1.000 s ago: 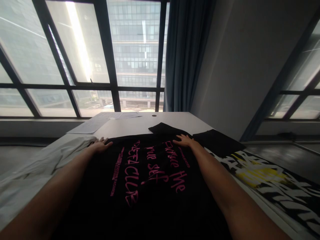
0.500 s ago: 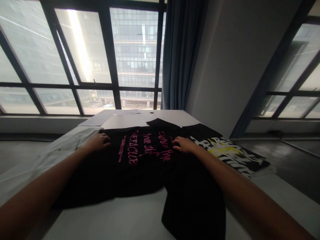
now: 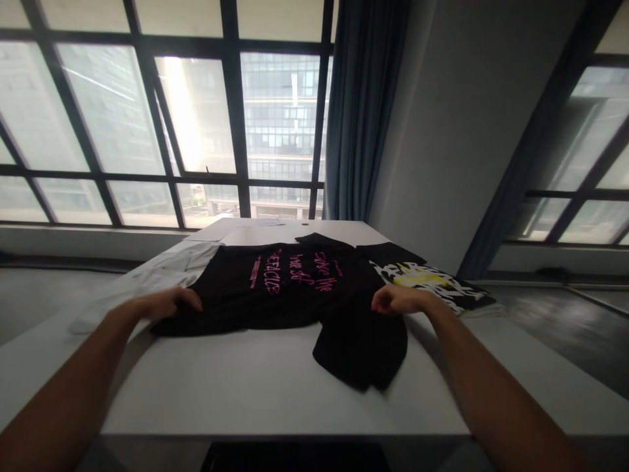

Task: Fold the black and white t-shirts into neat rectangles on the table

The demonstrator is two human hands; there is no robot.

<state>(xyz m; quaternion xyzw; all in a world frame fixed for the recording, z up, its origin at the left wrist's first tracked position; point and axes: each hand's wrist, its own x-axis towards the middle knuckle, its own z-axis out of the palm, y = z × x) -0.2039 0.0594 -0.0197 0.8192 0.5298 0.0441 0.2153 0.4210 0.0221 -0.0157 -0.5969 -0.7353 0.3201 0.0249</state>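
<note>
A black T-shirt (image 3: 236, 288) with pink lettering lies spread sideways on the white table (image 3: 246, 393), its hem to the left and its collar side to the right. One sleeve extends toward the table's front edge. At the hem's near corner, my left hand (image 3: 170, 303) is closed on the fabric with curled fingers. My right hand (image 3: 397, 299) pinches the shirt near the shoulder, above the near sleeve. The fingertips of both hands are partly hidden.
White-grey cloth (image 3: 167, 265) lies left of the T-shirt. On the right is a folded black garment with white and yellow print (image 3: 432, 282). Paper sheets (image 3: 211, 231) rest at the far end, before the windows and a blue curtain (image 3: 351, 131).
Both hands have come nearer to me along the shirt, from lying on its middle to closing at its near side. The view has tilted and drawn back, showing the table's front edge.
</note>
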